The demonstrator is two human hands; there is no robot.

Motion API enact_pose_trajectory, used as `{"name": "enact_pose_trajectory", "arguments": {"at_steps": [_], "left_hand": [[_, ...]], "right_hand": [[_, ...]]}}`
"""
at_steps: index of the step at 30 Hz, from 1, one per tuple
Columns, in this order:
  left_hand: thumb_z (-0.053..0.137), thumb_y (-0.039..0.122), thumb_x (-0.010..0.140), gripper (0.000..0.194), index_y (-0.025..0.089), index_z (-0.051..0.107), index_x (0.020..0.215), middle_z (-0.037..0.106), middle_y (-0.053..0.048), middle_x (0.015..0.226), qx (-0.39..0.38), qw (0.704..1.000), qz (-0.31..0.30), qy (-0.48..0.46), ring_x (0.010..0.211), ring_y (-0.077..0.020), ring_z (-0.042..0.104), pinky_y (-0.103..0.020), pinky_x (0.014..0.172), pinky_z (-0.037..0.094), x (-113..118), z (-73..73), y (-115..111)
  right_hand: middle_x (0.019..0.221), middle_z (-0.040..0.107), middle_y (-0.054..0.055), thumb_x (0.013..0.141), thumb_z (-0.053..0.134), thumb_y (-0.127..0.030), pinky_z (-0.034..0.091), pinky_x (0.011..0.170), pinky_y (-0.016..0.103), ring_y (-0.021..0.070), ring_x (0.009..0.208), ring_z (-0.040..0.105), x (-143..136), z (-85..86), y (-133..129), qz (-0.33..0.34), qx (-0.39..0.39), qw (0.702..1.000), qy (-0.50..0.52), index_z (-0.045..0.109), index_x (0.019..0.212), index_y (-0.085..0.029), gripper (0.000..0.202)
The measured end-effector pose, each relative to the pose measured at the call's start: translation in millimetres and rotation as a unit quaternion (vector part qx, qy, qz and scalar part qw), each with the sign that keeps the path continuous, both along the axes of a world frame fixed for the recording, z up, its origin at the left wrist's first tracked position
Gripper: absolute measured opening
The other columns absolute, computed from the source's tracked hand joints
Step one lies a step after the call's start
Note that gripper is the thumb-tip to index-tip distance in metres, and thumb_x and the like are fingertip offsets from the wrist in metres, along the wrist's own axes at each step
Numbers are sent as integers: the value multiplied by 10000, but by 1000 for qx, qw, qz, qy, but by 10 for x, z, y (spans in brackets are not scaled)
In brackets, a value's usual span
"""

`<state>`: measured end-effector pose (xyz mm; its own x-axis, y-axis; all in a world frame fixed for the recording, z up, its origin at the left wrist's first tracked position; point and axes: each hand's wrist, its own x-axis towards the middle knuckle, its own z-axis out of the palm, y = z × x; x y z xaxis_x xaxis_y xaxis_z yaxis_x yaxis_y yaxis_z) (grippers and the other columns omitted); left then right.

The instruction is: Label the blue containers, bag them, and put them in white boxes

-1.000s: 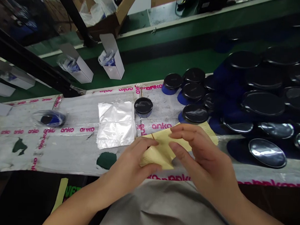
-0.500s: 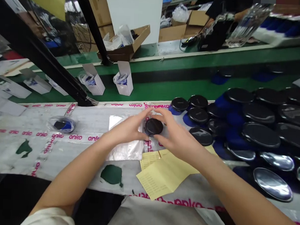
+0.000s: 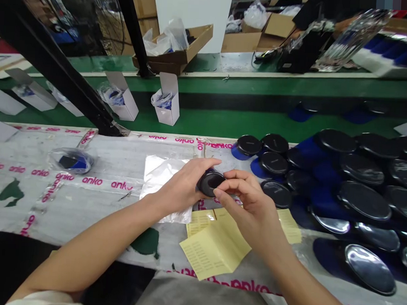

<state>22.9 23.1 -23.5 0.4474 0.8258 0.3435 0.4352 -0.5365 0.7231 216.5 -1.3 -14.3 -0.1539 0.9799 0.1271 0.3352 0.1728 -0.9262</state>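
Observation:
Near the middle of the table I have a small round container with a black top, its body mostly hidden by my hands. My left hand is wrapped round its left side. On the right rim of the black top, the thumb and fingers of my right hand are pinched together; whether a thin film or flap is between them I cannot make out. A clear plastic bag lies under my left hand. Yellow printed sheets lie below my hands.
Rows of blue containers with black tops crowd the right side. A bagged blue container lies at the left. Open white boxes stand on the green surface behind. A slanted black post rises at the left.
Both hands were loosely cupped around the container; now the left wraps its side and the right fingers pinch at its top edge. The camera view has shifted slightly.

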Motion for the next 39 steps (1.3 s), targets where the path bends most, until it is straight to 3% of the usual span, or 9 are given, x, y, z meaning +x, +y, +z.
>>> {"name": "enact_pose_trajectory", "arguments": {"at_steps": [9,15,22,29,34,37,39], "left_hand": [[700,180,875,618,295,400,1404,592,-100,1369,33,999,-4,12,1269,-286,570,-482,1041,492,-2,-33,5],[678,191,892,531,273,415,1346,606,-107,1323,50,999,-3,21,1238,-280,591,-477,1021,500,2,-32,13],[673,200,891,512,277,426,1333,607,-108,1316,40,999,0,25,1232,-289,588,-495,1023,486,-4,-26,3],[700,234,880,490,279,460,1306,615,-100,1296,20,999,13,33,1215,-294,586,-494,1018,477,-8,-39,-6],[665,250,907,407,264,478,1269,623,-98,1266,19,999,10,35,1196,-280,592,-485,1014,477,-13,-50,1],[667,246,904,394,261,482,1251,626,-98,1265,8,999,15,39,1190,-281,599,-487,1009,485,29,-53,-18],[711,242,872,491,263,463,1295,616,-107,1301,-9,999,23,42,1213,-294,593,-491,1013,491,34,-17,-25]], "right_hand": [[1121,593,82,882,645,-334,499,593,260,204,996,631,-21,51,26,9,10,999,-39,722,827,-240,133],[1113,603,92,893,624,-326,490,592,266,218,1018,638,-31,30,35,6,14,999,-49,711,835,-227,144],[1095,623,75,903,608,-307,520,731,324,200,956,644,-50,33,53,-1,29,998,-56,688,827,-229,135],[1069,625,77,903,597,-294,526,703,330,219,964,647,-83,37,40,-9,30,998,-51,671,826,-235,121],[1065,625,88,901,582,-286,537,837,417,242,1016,644,-136,-36,42,-29,67,996,-46,616,806,-234,114],[1018,651,85,847,660,-331,563,832,441,253,991,666,-113,-85,115,-41,22,998,32,549,832,-238,145],[981,680,78,854,670,-390,584,809,443,250,942,692,-83,-95,177,-44,-37,995,84,530,954,-243,226]]}}
